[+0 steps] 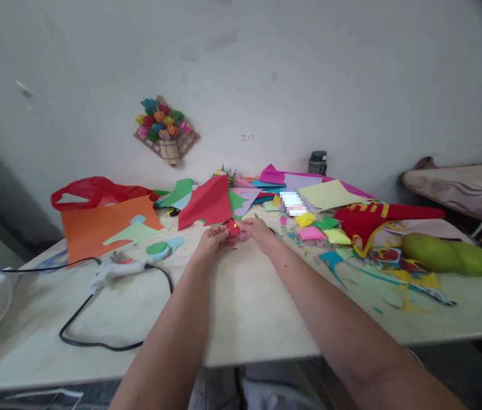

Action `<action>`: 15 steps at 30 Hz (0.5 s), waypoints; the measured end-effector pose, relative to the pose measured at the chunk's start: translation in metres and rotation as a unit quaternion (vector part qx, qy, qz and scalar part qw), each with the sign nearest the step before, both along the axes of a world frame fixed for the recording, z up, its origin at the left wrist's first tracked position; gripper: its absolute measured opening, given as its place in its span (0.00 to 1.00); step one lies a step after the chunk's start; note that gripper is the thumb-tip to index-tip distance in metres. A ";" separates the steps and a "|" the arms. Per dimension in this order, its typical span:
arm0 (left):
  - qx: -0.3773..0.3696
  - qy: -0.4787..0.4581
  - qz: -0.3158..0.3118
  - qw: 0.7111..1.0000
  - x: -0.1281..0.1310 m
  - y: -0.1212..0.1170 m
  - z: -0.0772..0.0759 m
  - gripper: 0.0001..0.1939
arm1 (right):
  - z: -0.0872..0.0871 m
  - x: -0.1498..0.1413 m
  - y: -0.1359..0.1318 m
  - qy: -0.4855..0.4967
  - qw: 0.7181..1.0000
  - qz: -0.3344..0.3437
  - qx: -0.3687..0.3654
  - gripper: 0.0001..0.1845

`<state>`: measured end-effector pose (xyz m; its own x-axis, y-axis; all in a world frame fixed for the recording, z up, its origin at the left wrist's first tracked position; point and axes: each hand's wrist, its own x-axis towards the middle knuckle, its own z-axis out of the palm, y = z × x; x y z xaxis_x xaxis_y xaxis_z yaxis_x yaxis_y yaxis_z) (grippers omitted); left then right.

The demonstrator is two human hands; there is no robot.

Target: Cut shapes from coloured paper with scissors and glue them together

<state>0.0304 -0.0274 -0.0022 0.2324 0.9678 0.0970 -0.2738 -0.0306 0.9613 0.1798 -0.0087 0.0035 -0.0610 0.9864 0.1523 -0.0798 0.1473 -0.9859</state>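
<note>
Near the middle of the table, a small red felt-like piece (233,228) with a yellow dot on it is between my two hands. My left hand (215,238) is closed, its fingertips pinching the piece from the left. From the other side, my right hand (258,229) has its thumb and fingers pinched together at the piece's right edge, by the yellow dot. A thin pointed thing and a dark edge show beside the right hand, too small to name. Just behind the hands lies a large red sheet (207,204), and tiny red scraps are scattered below them.
A white glue gun (116,270) with a black cord lies at left, near round paper discs (158,250) and an orange sheet (91,225). At right are a phone (293,203), colored scraps (310,233), a red-and-yellow item (362,225) and green fruit-like objects (448,254).
</note>
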 end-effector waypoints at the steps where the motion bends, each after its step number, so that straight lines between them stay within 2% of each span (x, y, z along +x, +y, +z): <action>1: 0.000 0.002 -0.002 1.000 0.000 0.001 -0.001 0.15 | 0.001 -0.001 -0.001 0.007 1.000 0.003 -0.002 0.18; 15: -0.002 -0.008 -0.003 1.000 0.000 0.002 -0.003 0.15 | -0.002 -0.005 0.001 0.008 1.000 -0.009 0.010 0.14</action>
<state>0.0305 -0.0252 -0.0051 0.2359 0.9670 0.0963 -0.2897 -0.0246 0.9568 0.1747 -0.0076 0.0014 -0.0403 0.9840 0.1735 -0.0934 0.1691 -0.9812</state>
